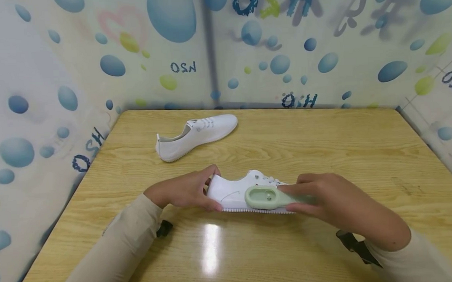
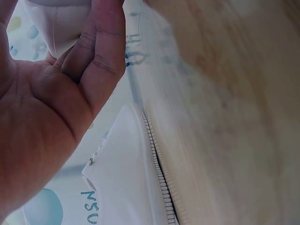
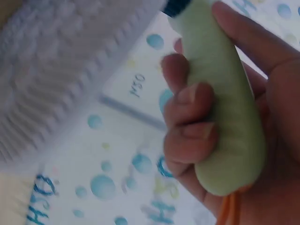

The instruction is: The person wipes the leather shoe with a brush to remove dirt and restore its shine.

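A white lace-up shoe (image 1: 230, 191) with a ridged sole is held up near the middle of the table. My left hand (image 1: 193, 188) grips its heel, thumb on one side and fingers on the other. In my right hand (image 1: 330, 197) is a pale green brush (image 1: 279, 199), its head laid against the near side of the shoe. The right wrist view shows the fingers curled round the brush handle (image 3: 225, 117), an orange cord at its end and some dark bristles at the top. The shoe's toe is partly hidden behind the brush and right hand.
A second white shoe (image 1: 199, 136) lies farther back on the wooden table (image 1: 324, 145), toe to the right. Walls patterned with blue and green dots (image 1: 279, 65) stand behind the table and on both sides.
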`<state>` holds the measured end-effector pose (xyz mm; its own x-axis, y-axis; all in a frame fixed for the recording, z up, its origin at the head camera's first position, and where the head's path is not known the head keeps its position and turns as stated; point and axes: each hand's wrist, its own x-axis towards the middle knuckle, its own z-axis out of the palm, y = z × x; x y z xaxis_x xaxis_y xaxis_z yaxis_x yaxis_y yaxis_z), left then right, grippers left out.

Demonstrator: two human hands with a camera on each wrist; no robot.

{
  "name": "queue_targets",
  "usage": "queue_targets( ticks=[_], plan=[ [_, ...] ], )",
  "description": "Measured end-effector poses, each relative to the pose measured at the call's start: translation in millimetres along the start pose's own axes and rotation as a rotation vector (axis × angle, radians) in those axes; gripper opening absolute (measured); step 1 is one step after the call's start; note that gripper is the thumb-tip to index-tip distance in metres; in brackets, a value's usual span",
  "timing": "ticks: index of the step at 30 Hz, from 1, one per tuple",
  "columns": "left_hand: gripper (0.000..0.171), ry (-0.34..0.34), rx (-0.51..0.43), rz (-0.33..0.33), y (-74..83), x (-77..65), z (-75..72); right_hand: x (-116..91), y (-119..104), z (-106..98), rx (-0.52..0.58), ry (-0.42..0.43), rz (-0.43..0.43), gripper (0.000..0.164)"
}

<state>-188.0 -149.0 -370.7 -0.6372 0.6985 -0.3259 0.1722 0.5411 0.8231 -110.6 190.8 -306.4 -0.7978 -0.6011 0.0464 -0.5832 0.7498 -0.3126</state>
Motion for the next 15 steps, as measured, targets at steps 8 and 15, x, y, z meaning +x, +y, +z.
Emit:
queue_targets(
  ticks=[8, 15],
  plan=[
    [0.067, -0.003, -0.019, 0.016, -2.6, 1.1, 0.7, 11.9, -12.4, 25.5, -0.063, 0.130, -0.073, 0.038],
    [0.067, 0.001, -0.022, 0.018, -2.6, 1.0, 0.7, 12.6, -13.0, 27.4, -0.104, 0.146, -0.089, 0.039]
  ],
)
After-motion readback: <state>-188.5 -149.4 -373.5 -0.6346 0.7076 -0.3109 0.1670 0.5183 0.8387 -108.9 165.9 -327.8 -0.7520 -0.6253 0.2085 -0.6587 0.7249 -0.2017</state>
